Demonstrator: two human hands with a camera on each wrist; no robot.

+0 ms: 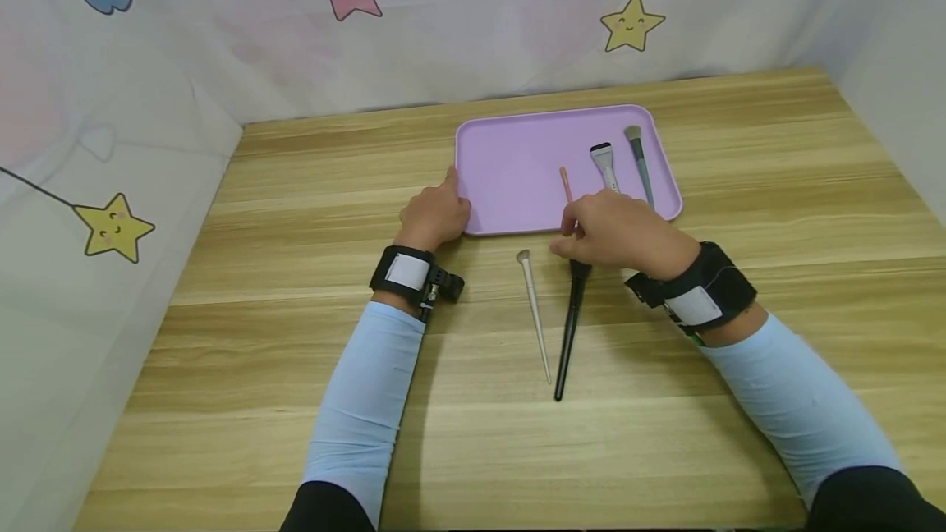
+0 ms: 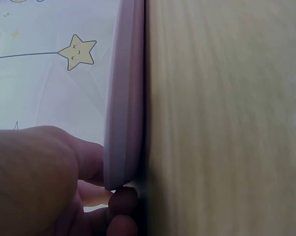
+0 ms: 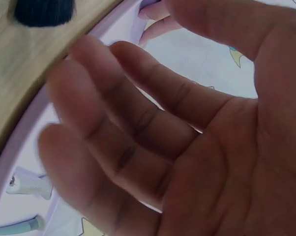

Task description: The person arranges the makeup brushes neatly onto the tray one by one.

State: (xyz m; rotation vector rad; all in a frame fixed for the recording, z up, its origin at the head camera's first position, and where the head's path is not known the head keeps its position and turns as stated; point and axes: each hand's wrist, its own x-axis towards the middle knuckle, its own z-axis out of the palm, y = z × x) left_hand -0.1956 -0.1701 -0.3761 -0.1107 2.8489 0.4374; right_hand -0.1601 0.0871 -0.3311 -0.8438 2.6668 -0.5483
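My left hand (image 1: 436, 210) holds the purple tray (image 1: 517, 162) at its front left corner. In the left wrist view the thumb lies over the tray wall (image 2: 126, 88), with fingertips round the corner. My right hand (image 1: 617, 228) hovers over the tray's front edge. Its fingers (image 3: 138, 118) are loosely bent, with nothing in the palm. Beneath and beyond it in the tray lie a thin orange-tipped brush (image 1: 565, 183), a flat grey brush (image 1: 603, 162) and a green-handled brush (image 1: 639, 158), partly hidden by the hand. In front of the tray lie a black makeup brush (image 1: 569, 327) and a slim pale brush (image 1: 534, 310).
The wood-grain table (image 1: 296, 335) carries the tray near its back edge. A white cloth (image 1: 443, 39) printed with stars hangs behind and at the left. A pale wall (image 1: 902, 105) stands on the right side.
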